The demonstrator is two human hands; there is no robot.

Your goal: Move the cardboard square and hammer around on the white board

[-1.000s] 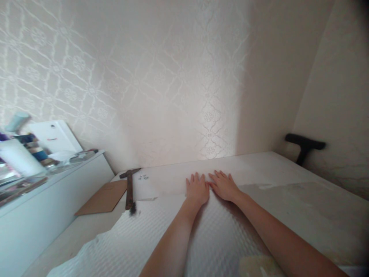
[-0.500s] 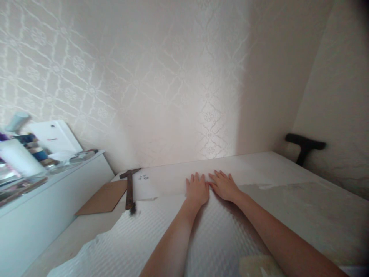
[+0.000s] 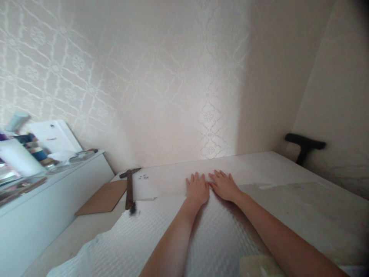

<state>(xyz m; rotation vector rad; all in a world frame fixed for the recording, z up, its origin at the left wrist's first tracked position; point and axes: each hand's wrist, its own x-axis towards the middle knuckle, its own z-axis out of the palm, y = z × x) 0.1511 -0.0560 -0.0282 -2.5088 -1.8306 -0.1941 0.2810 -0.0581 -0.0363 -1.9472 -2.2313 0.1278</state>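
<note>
The left hand (image 3: 197, 188) and right hand (image 3: 225, 187) lie palm down and flat, fingers a little spread, gripping nothing; their thumbs meet or nearly meet. Under them is the smooth white strip at the back of the worktop (image 3: 248, 167), which runs up to the wall (image 3: 173, 84). Nearer the person the worktop turns grey and blotchy, with a ragged border between the two tones.

The sheet (image 3: 147, 227) lies on the worktop beneath the forearms, its far edge close to the heels of both hands. It is white and slightly glossy, dimpled all over in small rows, with an uneven left edge. A yellowish patch (image 3: 259, 265) shows at the bottom.

Left of the hands are a few small bits (image 3: 143, 177), then a hammer (image 3: 129, 190) with a wooden handle and a dark tuft (image 3: 132, 209) by its end, then a brown card (image 3: 103, 198). Further left stands a white cabinet (image 3: 54, 211) topped with clutter. Pale patterned paper covers the wall; at far right is a black T-shaped support (image 3: 305, 143).
</note>
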